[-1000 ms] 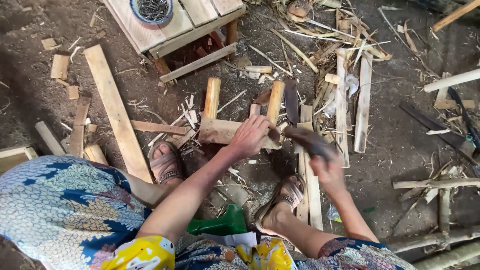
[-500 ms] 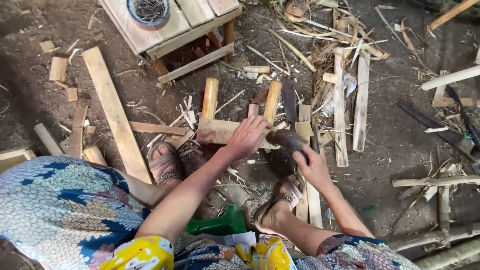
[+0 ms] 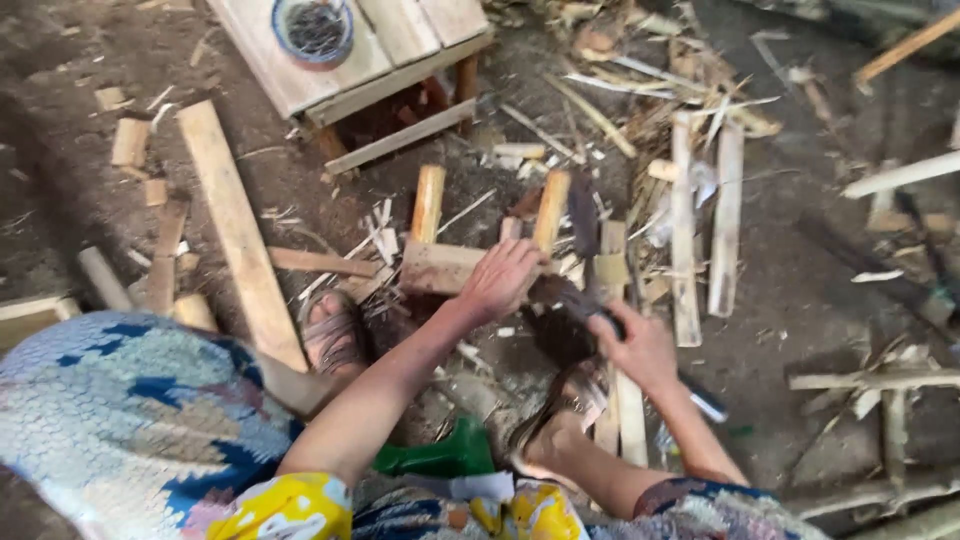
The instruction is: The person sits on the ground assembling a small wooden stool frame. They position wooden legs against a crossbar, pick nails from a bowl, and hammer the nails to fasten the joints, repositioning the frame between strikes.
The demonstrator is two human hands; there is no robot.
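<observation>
Seated person's left hand (image 3: 505,275) presses fingers spread on a wooden block (image 3: 445,267), right hand (image 3: 640,345) just beside it gripping a dark chopping tool (image 3: 560,320) (blurred), block apparently unsplit, split sticks (image 3: 690,225) lying beyond both hands

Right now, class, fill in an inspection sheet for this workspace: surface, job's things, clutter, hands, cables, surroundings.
Surface: bare dirt ground.
Job's things: short wood block resting across two upright sticks; dark chopping tool, blurred.
Clutter: long plank, wood chips, split sticks.
Hands: left hand pressing on the block; right hand, grip closed on the tool's handle.
Cables: nothing seen.
Surroundings: low wooden stool with a bowl; sandalled feet.
</observation>
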